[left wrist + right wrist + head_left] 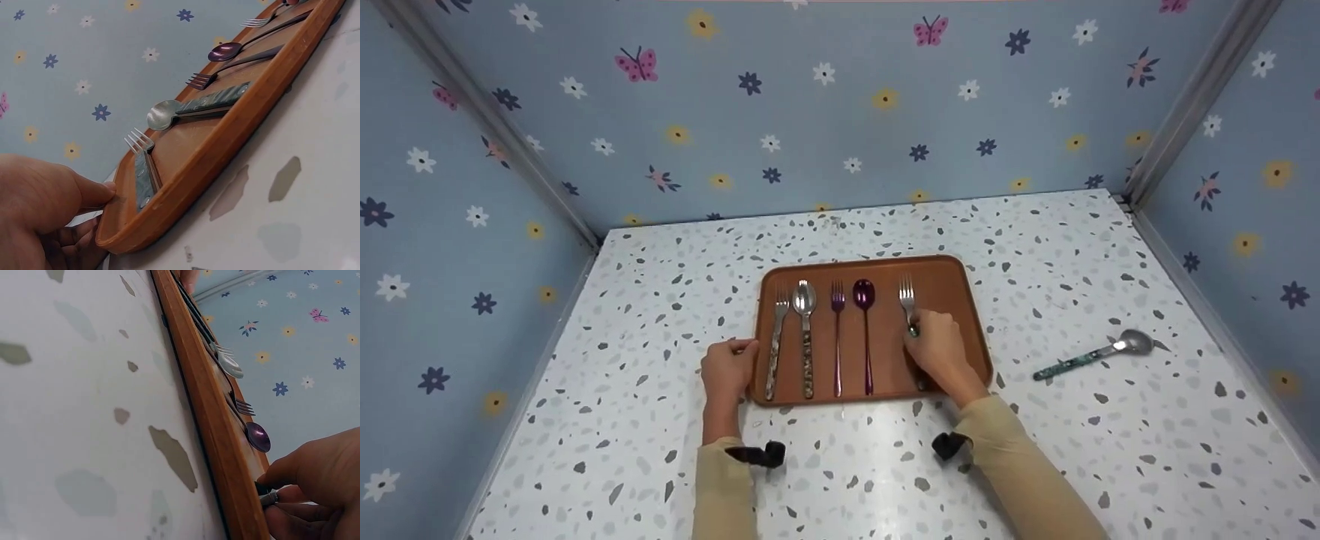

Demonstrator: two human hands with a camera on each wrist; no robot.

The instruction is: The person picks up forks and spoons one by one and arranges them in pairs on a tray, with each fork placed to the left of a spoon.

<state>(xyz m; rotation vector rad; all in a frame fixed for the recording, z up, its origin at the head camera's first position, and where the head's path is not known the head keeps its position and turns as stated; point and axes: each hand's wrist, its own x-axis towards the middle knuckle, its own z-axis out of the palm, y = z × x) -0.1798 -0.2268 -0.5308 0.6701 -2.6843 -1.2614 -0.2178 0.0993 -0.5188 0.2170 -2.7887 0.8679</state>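
A brown tray (889, 337) lies on the table. My left hand (729, 367) holds its left rim, thumb (95, 194) on top and the other fingers curled at the outer side. On the tray's right part my right hand (939, 346) pinches a fork (907, 289) by its dark handle, tines pointing away from me; the hand hides part of that handle. Left of it, side by side, lie a purple spoon (865, 296), a purple fork (838, 300), a silver spoon (805, 300) with a patterned handle and a fork (780, 304) with a similar handle.
Right of the tray, a spoon (1132, 343) with a green patterned handle lies slantwise on the speckled white table (1080, 442). Blue flowered panels (840, 112) close off the back and both sides.
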